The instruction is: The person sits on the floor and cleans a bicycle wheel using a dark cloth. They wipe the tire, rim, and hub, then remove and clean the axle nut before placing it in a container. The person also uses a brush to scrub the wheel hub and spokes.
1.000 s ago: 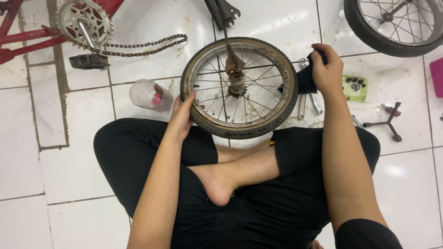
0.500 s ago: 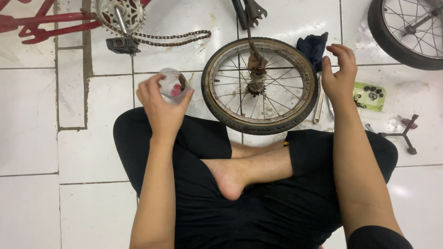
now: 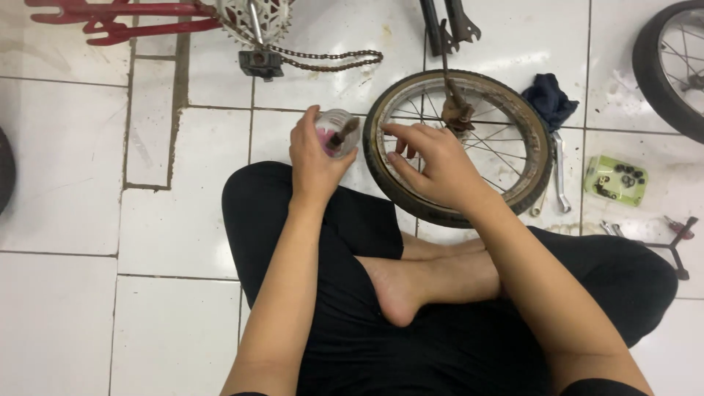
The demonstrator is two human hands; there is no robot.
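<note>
You sit cross-legged on the tiled floor (image 3: 73, 183), with a small bicycle wheel (image 3: 458, 147) lying flat just beyond your knees.

Left hand (image 3: 315, 158): your fingers are closed around a small clear jar (image 3: 337, 132) with pink contents and something dark standing in it. You hold it raised off the floor, its mouth tipped toward the wheel, which keeps the contents within reach of the other hand.

Right hand (image 3: 433, 165): it grips nothing. The fingers are loosely curled and extended over the near rim and spokes, pointing toward the jar; whether the fingertips touch the rim cannot be determined.

Surrounding items, each apart from your hands:
- Wrench (image 3: 561, 172), on the floor just beside the wheel's right edge.
- Dark cloth (image 3: 550, 99), at the wheel's upper right.
- Green tray (image 3: 616, 180) of small dark parts, further right.
- Red frame (image 3: 139, 18) with chain (image 3: 323, 59) and pedal (image 3: 260, 64), along the far edge of the floor.
- A second wheel (image 3: 671, 66), at the far right corner.
</note>
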